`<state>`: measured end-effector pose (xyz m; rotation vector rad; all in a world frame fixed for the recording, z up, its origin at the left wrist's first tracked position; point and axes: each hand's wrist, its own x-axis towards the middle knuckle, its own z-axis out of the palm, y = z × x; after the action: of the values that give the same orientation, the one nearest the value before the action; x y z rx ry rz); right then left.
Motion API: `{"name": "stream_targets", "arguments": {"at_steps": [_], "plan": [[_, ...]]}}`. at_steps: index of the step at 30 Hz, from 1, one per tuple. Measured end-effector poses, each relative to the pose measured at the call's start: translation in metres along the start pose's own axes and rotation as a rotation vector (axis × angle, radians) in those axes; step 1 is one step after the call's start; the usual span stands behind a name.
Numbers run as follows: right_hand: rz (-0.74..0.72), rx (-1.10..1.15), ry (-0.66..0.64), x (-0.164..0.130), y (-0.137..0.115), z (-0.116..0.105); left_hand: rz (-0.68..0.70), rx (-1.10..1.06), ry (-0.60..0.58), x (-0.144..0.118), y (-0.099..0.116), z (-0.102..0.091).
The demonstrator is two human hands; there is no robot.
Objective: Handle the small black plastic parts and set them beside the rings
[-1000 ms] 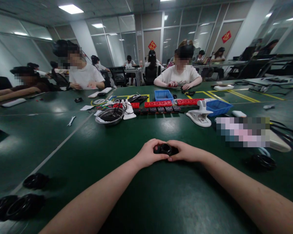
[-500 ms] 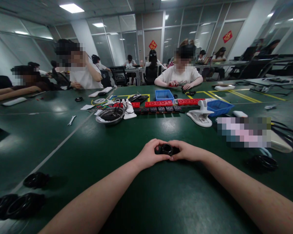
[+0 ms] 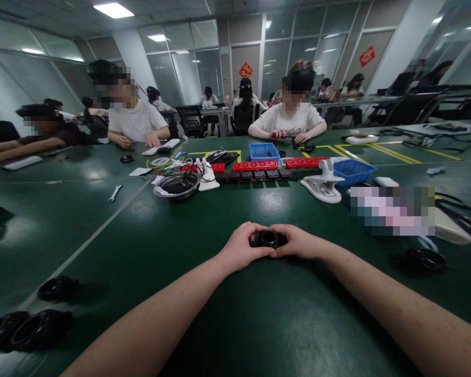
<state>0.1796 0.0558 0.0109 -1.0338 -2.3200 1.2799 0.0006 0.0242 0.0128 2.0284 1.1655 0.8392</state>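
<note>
Both my hands close around a small, ring-shaped coil of black cable [image 3: 268, 239] on the green table [image 3: 172, 230]. My left hand [image 3: 244, 245] curves round its left side, with fingers behind and thumb in front. From the right, my right hand [image 3: 296, 242] grips it in the same way, and the two thumb tips meet at its near edge. The coil's open centre faces up; my fingers hide its sides. Similar black coils lie apart from my hands: one coil [image 3: 57, 289] and a front coil [image 3: 43, 329] at left, and another coil [image 3: 423, 261] at right.
Ahead stand red power strips [image 3: 255, 165], a metal bowl [image 3: 176, 186] with black cables, a white clamp base [image 3: 322, 184] and blue bins [image 3: 264, 152]. A wrench [image 3: 115, 193] lies left. Two people in white shirts sit across the table; a blurred-out item [image 3: 392, 212] is at right.
My hands and the coil stay in place. Across the table, the person at left has lowered a raised hand to the tabletop.
</note>
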Motion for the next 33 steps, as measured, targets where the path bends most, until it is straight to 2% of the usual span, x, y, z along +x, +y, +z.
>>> {"name": "stream_targets", "arguments": {"at_steps": [4,8,11,14,17,21,25,33], "plan": [[0.063,-0.090,0.127,0.002,-0.004,0.010,-0.045,0.033,0.057,-0.002,0.003,0.003],[0.169,-0.375,0.380,0.002,-0.011,0.025,-0.094,0.075,0.152,-0.004,0.003,0.006],[0.175,-0.514,0.456,0.001,-0.013,0.031,-0.094,0.097,0.189,-0.004,0.003,0.007],[0.064,-0.457,0.371,0.000,-0.012,0.026,-0.051,0.073,0.137,-0.002,0.000,0.004],[-0.074,-0.297,0.187,-0.002,-0.010,0.012,0.002,0.027,0.032,0.001,-0.004,-0.001],[-0.093,-0.127,-0.044,-0.003,-0.007,-0.004,0.040,-0.008,-0.048,0.003,-0.008,-0.005],[-0.073,-0.067,-0.082,-0.003,-0.005,-0.008,0.049,-0.021,-0.057,0.002,-0.008,-0.005],[-0.047,-0.023,-0.068,-0.002,-0.003,-0.005,0.038,-0.032,-0.036,0.002,-0.009,-0.002]]}}
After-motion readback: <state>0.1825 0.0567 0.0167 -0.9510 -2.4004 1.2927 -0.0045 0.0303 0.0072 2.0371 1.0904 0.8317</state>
